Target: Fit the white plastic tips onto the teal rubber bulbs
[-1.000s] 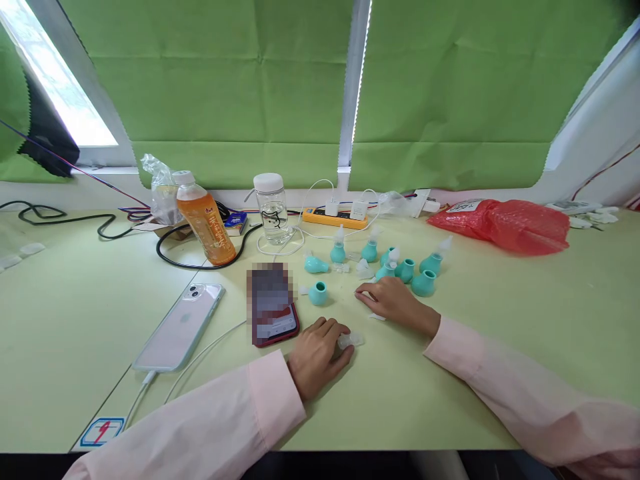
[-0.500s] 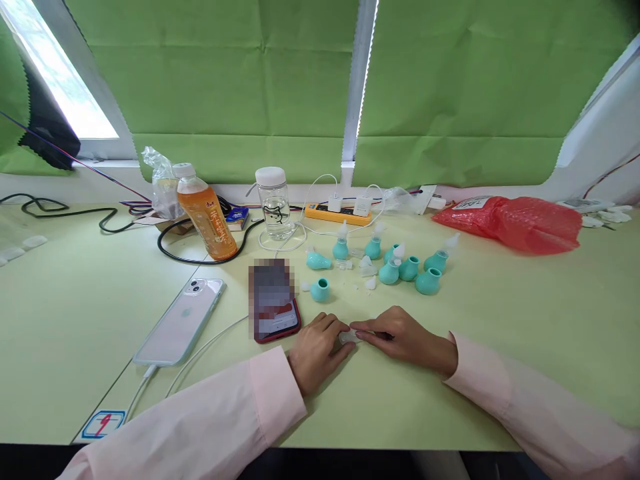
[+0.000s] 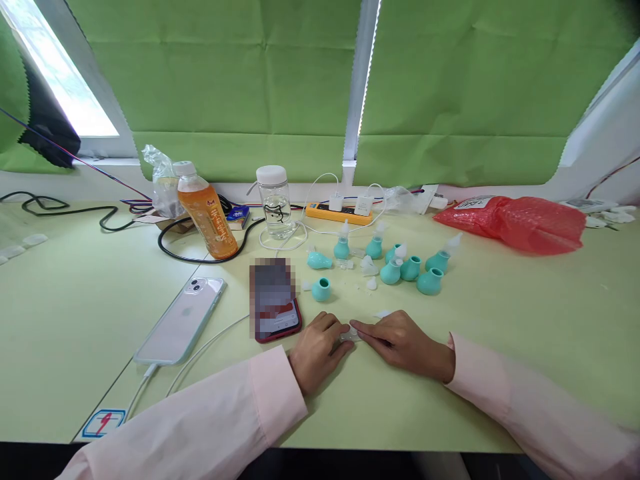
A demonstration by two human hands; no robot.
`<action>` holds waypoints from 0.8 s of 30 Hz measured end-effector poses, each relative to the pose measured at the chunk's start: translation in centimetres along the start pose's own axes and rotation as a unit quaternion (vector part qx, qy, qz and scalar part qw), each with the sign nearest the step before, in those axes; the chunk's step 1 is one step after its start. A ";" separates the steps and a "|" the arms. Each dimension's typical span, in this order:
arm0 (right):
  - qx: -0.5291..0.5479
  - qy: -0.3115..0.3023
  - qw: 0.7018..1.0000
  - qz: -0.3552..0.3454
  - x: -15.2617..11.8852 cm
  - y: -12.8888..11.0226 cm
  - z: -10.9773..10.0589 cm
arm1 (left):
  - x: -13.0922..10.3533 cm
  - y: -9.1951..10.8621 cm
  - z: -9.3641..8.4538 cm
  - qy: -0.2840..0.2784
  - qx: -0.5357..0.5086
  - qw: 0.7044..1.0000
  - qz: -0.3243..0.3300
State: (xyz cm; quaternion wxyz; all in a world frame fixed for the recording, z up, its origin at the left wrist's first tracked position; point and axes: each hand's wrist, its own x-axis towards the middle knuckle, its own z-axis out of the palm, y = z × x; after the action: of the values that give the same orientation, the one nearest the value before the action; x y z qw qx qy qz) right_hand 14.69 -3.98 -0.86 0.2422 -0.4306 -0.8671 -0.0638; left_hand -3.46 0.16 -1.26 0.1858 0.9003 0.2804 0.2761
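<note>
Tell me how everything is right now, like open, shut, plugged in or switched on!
Left hand: holding clear plastic piece
Right hand: touching that piece
Teal bulbs: some open, others with nozzles
Orange-drink bottle: capped
Clear jar: lid on, partly filled
Pale phone: face down, cable attached
Red-cased phone: screen up, lit
Power strip: two chargers plugged in
Green blinds: down
</note>
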 end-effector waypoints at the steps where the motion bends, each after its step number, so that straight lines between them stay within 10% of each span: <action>1: -0.008 0.006 1.000 -0.003 0.0 0.0 0.0 | 0.0 0.0 0.0 0.001 0.000 1.000 0.001; 24: -0.203 0.036 0.972 -0.116 0.1 -0.8 -0.3 | -0.2 -0.1 0.2 0.008 0.010 1.000 0.009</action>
State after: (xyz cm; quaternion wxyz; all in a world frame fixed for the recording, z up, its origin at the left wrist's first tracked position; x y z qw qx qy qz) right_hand 14.12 -4.47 -0.47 0.1719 -0.3642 -0.8710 -0.2814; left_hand -3.49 0.09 -1.54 0.1718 0.9024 0.2767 0.2822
